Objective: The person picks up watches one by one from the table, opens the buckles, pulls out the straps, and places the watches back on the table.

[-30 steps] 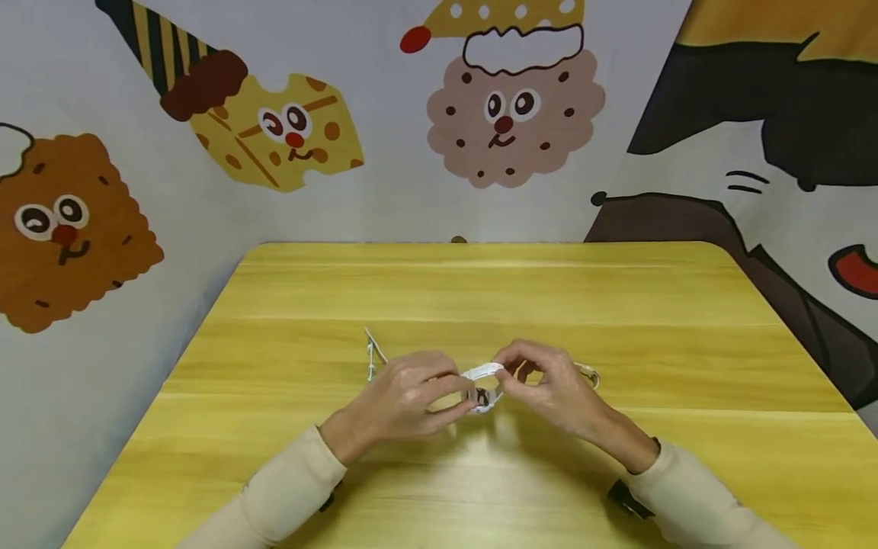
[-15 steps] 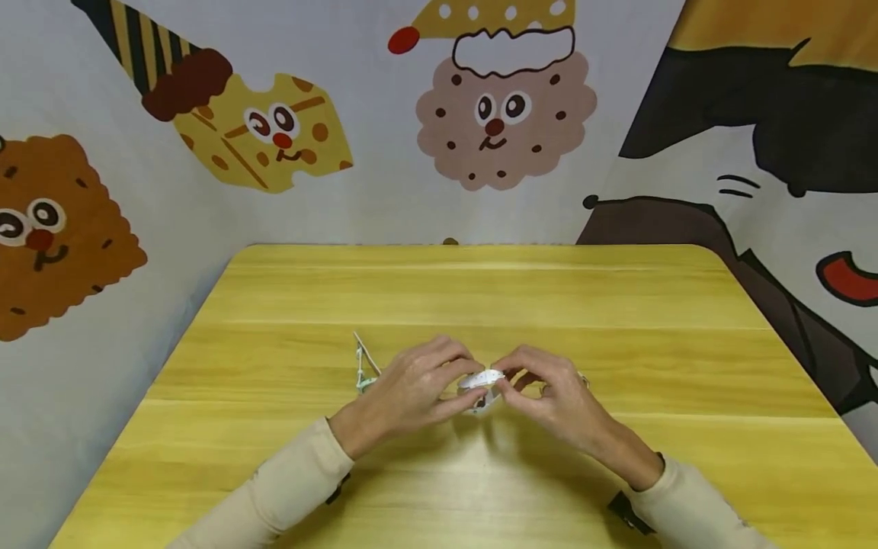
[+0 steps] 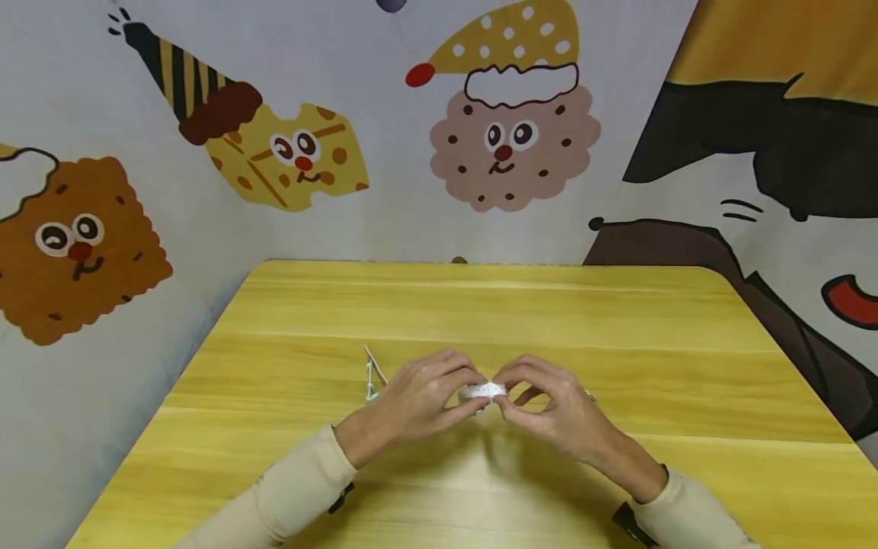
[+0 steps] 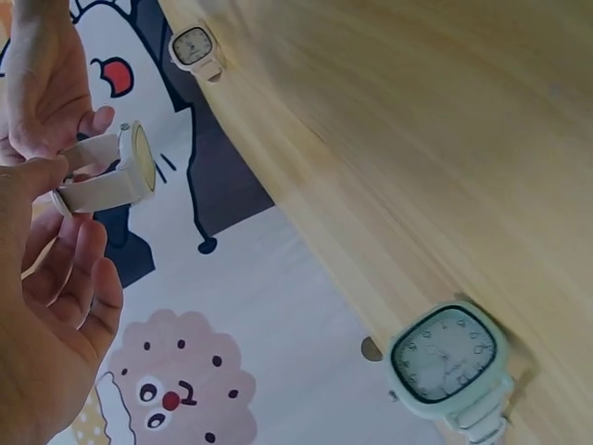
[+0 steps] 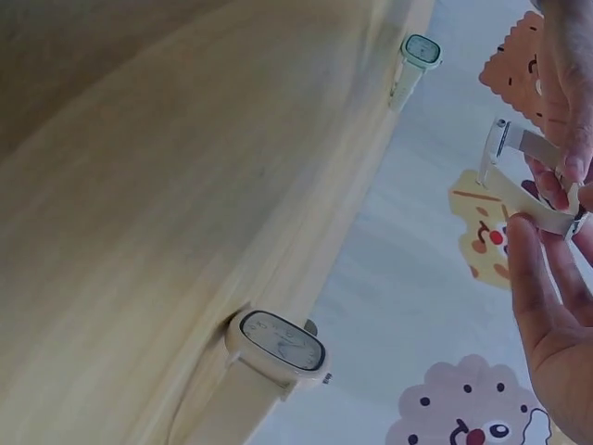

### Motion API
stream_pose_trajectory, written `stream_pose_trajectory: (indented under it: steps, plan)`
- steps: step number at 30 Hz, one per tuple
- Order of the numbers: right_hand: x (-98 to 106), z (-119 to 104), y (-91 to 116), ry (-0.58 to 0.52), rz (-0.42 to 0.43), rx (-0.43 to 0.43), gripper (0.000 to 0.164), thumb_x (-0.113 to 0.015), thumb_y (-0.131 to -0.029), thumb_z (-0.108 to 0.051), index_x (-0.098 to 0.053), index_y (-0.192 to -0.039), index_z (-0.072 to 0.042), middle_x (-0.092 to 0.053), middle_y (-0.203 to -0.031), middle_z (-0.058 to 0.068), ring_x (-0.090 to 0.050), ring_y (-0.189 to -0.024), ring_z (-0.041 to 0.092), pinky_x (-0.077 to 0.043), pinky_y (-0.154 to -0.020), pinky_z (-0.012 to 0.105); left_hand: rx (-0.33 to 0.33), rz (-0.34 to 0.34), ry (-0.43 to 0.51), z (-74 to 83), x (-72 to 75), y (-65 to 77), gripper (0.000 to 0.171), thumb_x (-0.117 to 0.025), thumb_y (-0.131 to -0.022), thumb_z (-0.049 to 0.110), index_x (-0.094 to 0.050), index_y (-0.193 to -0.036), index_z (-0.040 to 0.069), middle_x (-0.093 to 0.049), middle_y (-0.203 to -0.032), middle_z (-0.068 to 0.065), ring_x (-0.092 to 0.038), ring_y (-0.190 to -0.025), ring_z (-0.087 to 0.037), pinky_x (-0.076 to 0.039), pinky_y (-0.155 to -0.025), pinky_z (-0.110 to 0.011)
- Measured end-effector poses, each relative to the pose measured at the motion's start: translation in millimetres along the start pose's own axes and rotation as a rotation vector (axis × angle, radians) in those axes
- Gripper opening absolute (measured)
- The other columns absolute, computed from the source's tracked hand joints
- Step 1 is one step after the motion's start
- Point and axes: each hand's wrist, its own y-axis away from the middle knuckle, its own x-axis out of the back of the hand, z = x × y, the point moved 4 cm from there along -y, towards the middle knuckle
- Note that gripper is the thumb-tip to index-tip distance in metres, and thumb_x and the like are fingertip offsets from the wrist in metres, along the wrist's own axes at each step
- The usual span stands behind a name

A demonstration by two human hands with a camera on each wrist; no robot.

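Observation:
Between my two hands is a white wristwatch, its strap bent round into a loop. My left hand pinches the strap from the left, thumb below and fingers above. From the other side my right hand pinches it too, the fingertips of both hands nearly meeting. In the left wrist view the watch case points away from the hands, and the strap runs back to the fingers. The buckle area is mostly covered by fingertips. In the right wrist view the looped strap shows side-on.
A mint-green watch lies on the wooden table to the left of the hands. Behind the right hand lies a beige watch, mostly hidden in the head view. Cartoon-printed cloth hangs behind the table.
The white watch has tilted so the strap faces the head camera and its case is largely hidden. The left hand's fingers have shifted along the strap, closer to the right fingertips.

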Motion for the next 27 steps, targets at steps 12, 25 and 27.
stream_pose_trajectory:
  steps: [12,25,27]
  plan:
    - [-2,0,7,0.012,0.000,0.028,0.031,-0.071,-0.084,0.012,-0.069,-0.104,-0.012,-0.068,-0.103,-0.003,-0.070,-0.089,0.020,-0.061,-0.067,0.027,0.015,0.004,0.084,0.7,-4.0,3.9,0.017,-0.081,-0.090,0.017,-0.074,-0.098,0.004,-0.065,-0.096,0.000,-0.061,-0.082,-0.007,-0.047,-0.075,-0.006]
    - [-11,-9,0,0.060,-0.010,0.132,0.035,-0.074,-0.079,0.015,-0.069,-0.103,-0.009,-0.068,-0.098,0.001,-0.069,-0.086,0.018,-0.060,-0.068,0.025,0.041,0.045,0.063,1.8,4.7,17.5,0.019,-0.084,-0.088,0.020,-0.075,-0.097,0.006,-0.068,-0.095,0.001,-0.061,-0.087,-0.010,-0.049,-0.076,-0.010]
    - [-13,-9,0,0.069,-0.009,0.141,0.035,-0.075,-0.078,0.015,-0.069,-0.103,-0.009,-0.068,-0.098,0.002,-0.070,-0.085,0.019,-0.060,-0.068,0.024,0.053,0.047,0.067,1.2,6.1,19.9,0.018,-0.083,-0.088,0.020,-0.075,-0.097,0.006,-0.068,-0.095,0.002,-0.060,-0.087,-0.010,-0.049,-0.076,-0.010]
